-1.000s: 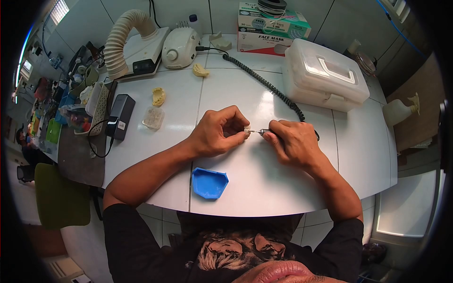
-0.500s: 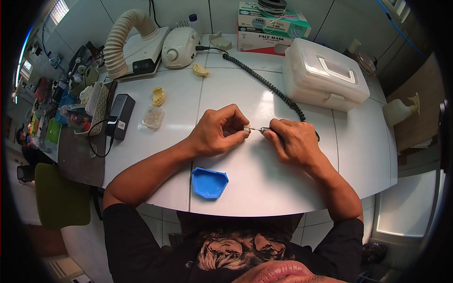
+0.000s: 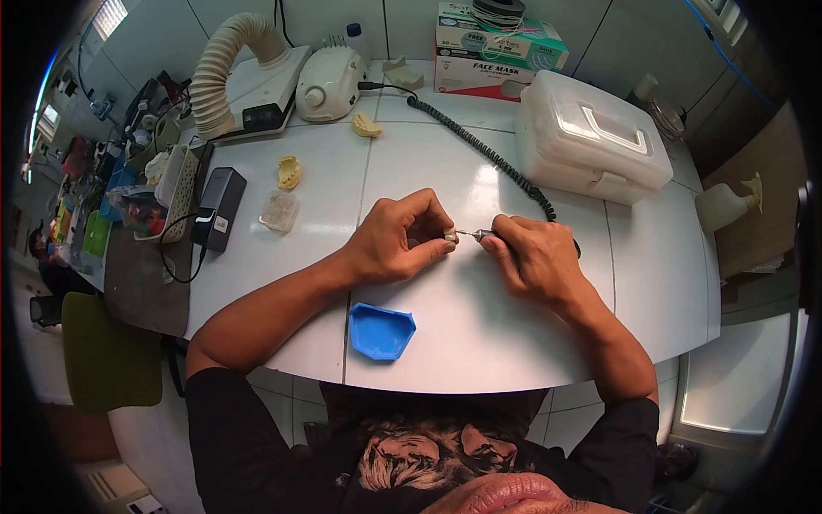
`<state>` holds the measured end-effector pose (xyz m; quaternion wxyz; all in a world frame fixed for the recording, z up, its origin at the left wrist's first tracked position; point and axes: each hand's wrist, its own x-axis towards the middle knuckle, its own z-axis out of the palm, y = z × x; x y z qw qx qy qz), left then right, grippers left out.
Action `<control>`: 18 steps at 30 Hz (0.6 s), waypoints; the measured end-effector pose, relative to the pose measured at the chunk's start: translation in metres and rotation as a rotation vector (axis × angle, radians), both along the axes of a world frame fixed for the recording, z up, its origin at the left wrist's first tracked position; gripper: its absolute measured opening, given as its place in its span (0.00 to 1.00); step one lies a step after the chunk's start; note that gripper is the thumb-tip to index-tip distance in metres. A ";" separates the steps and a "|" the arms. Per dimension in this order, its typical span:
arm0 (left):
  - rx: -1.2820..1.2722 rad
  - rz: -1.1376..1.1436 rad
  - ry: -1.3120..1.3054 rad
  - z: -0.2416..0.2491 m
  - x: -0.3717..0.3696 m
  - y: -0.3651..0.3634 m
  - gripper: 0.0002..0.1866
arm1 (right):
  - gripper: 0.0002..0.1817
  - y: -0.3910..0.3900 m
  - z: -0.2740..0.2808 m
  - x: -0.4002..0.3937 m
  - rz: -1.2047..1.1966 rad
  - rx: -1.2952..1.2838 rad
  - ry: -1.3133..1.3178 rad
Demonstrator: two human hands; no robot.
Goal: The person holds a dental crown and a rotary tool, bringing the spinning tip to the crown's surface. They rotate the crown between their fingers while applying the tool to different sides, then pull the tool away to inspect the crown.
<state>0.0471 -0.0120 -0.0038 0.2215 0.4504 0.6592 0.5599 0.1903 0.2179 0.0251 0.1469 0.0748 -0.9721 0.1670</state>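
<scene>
My left hand (image 3: 396, 236) pinches a small whitish-grey piece (image 3: 449, 236) between thumb and fingertips. It looks like a dental piece, but fingers cover part of it and its exact kind does not show. A rotary handpiece (image 3: 484, 235) with a metal nose and thin bur is gripped in my right hand (image 3: 539, 261). The bur tip points left and meets, or nearly meets, the small piece. From the handpiece a black coiled cord (image 3: 479, 147) runs back to a white control unit (image 3: 330, 86). Nearer my body lies a blue, angular shallow tray (image 3: 381, 332).
Two yellowish dental casts (image 3: 289, 172) and a small clear box (image 3: 279, 212) sit left of my hands. Further left stand a black box (image 3: 220, 210) and a hose unit (image 3: 210, 90). A translucent case (image 3: 591, 141) and face mask boxes (image 3: 484, 73) stand at the back.
The small piece is turned slightly between my left fingers, showing a greyer side. Both hands stay in nearly the same place; the whole view has shifted a little.
</scene>
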 end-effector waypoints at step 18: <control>-0.045 -0.035 -0.022 0.006 0.000 -0.002 0.11 | 0.18 -0.001 0.004 0.001 -0.009 0.018 -0.053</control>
